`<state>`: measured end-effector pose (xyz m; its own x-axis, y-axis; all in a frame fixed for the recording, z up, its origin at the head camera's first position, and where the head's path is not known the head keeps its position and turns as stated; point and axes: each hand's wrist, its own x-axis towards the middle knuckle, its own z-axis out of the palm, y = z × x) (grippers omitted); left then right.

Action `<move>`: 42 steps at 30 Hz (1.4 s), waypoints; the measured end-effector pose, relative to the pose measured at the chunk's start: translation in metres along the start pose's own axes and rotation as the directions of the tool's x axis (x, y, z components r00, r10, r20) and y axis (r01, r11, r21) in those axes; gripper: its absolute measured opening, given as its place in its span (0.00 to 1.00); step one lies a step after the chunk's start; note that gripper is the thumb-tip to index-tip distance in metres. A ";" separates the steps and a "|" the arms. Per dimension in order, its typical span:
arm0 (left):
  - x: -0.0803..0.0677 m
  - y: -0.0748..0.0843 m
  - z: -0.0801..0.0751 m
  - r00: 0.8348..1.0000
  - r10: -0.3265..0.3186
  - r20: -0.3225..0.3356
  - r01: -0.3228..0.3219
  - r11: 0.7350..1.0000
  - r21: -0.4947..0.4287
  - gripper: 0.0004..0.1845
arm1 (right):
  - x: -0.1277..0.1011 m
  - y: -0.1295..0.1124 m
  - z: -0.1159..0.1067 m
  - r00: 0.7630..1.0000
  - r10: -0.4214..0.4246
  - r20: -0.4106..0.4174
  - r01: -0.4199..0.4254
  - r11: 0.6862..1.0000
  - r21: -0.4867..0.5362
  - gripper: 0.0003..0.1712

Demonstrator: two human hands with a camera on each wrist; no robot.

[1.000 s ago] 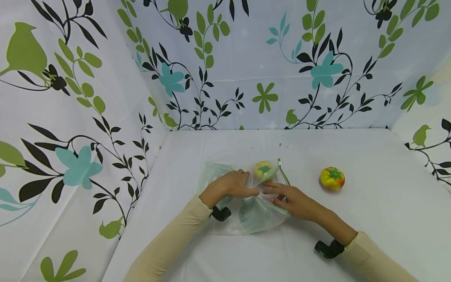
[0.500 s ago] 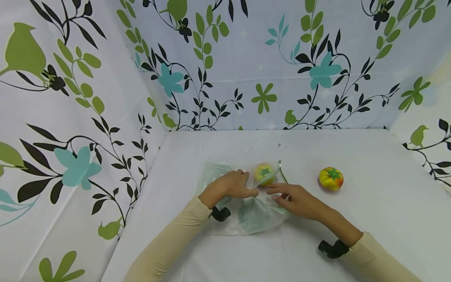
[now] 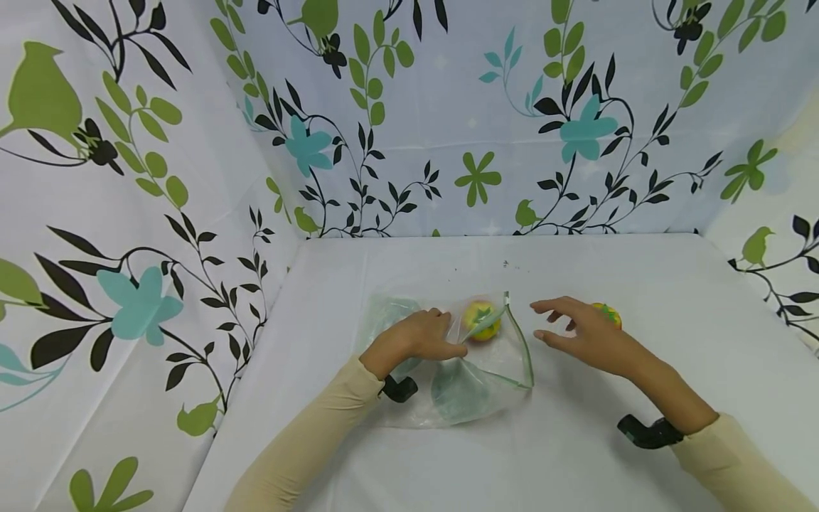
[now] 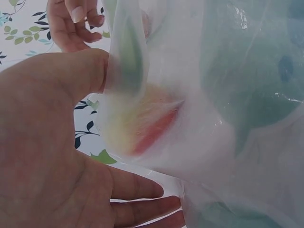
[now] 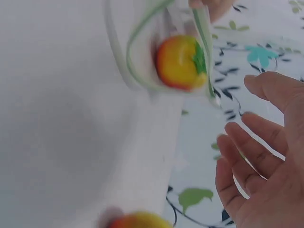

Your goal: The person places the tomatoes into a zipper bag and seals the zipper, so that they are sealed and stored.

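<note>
A clear zip bag (image 3: 483, 402) with pale green patches lies on the table, its green-edged mouth gaping to the right. My left hand (image 3: 419, 336) holds the bag near its mouth; in the left wrist view the thumb catches a fold of plastic. Just inside the mouth sits a round yellow-and-red fruit with a green leafy top (image 5: 175, 61). To the right of the bag, my right hand (image 3: 595, 338) is raised over the table, fingers apart and holding nothing. A second yellow-and-red fruit (image 3: 611, 313) is partly hidden behind this hand.
The white table (image 3: 397, 263) ends at a back wall of leaf-printed cloth (image 3: 409, 156). Similar cloth (image 3: 147, 284) stands along the left side. A few dark specks (image 3: 506, 264) mark the far part of the table.
My right hand has left the bag's mouth and moved right, now covering part of the second fruit. My left hand stays on the bag.
</note>
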<state>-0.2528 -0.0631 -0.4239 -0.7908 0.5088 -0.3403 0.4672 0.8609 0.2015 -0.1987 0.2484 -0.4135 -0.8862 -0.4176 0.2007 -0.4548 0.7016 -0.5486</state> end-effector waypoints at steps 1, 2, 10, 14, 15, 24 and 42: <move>0.000 0.000 0.000 1.000 0.002 0.003 -0.002 1.000 0.001 0.47 | -0.001 0.002 -0.006 1.000 0.019 -0.009 -0.019 1.000 0.000 0.29; -0.001 0.000 0.000 1.000 0.002 0.006 -0.002 1.000 0.001 0.47 | -0.003 0.004 -0.012 0.999 0.037 -0.015 -0.037 0.999 0.001 0.31; -0.002 0.001 -0.001 1.000 -0.003 0.016 0.003 1.000 -0.012 0.48 | -0.013 0.029 -0.041 0.995 0.081 -0.062 -0.082 0.997 -0.007 0.38; -0.002 0.001 -0.002 1.000 -0.002 0.016 0.002 1.000 -0.023 0.48 | -0.020 0.047 -0.047 0.995 0.096 -0.038 -0.097 0.995 -0.026 0.43; -0.002 0.001 -0.002 1.000 -0.001 0.015 0.001 1.000 -0.025 0.48 | -0.021 0.052 -0.048 0.994 0.108 -0.028 -0.109 0.994 -0.027 0.44; -0.003 0.001 -0.002 1.000 0.001 0.012 -0.001 0.999 -0.035 0.47 | -0.034 0.087 -0.054 0.980 0.184 0.071 -0.184 0.983 -0.008 0.50; -0.004 -0.001 -0.002 1.000 0.001 0.011 0.000 0.998 -0.061 0.49 | -0.040 0.102 -0.045 0.962 0.232 0.147 -0.239 0.970 0.036 0.48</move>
<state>-0.2507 -0.0662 -0.4212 -0.7859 0.5096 -0.3503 0.4426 0.8591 0.2570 -0.2132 0.3627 -0.4406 -0.9445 -0.3241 -0.0538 -0.2261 0.7599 -0.6095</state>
